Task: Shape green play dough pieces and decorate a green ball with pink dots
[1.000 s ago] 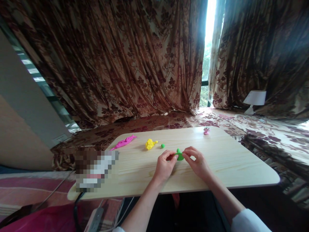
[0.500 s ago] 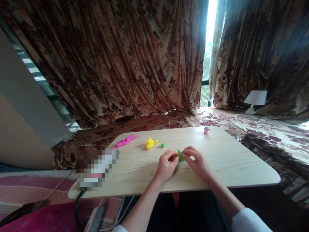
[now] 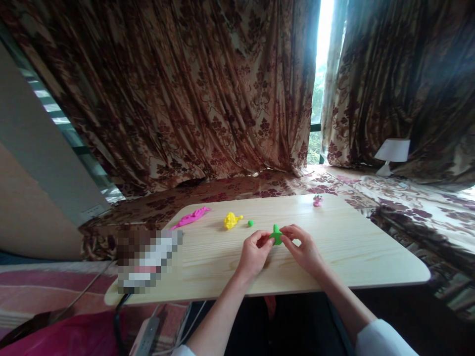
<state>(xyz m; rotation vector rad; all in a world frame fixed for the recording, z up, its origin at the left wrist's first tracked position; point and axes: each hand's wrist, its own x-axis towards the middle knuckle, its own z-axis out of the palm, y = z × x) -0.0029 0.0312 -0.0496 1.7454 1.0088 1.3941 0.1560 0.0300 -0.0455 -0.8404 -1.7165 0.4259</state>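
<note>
Between my two hands is a lump of green modelling clay (image 3: 276, 238), with a rounded flat part below and a short stub sticking up. My left hand (image 3: 256, 252) pinches its left edge between thumb and fingers. On the opposite edge, the thumb and fingers of my right hand (image 3: 302, 245) are closed on it too. A small green clay ball (image 3: 250, 223) lies on the table just beyond my left hand. Left of the ball sits a lumpy yellow clay piece (image 3: 230, 220) with a thin tail pointing right.
The light wooden table (image 3: 222, 267) has rounded corners. A long pink clay strip (image 3: 193, 216) lies at its far left, and a small pink figure with green bits (image 3: 317, 200) stands at the far right. A blurred-out object (image 3: 152, 262) covers the left end. Behind, a white lamp (image 3: 393, 151) stands by the curtains.
The green clay has turned in my fingers, so its flat rounded part now faces me more and the stub shows above. Both hands have stayed nearly in place.
</note>
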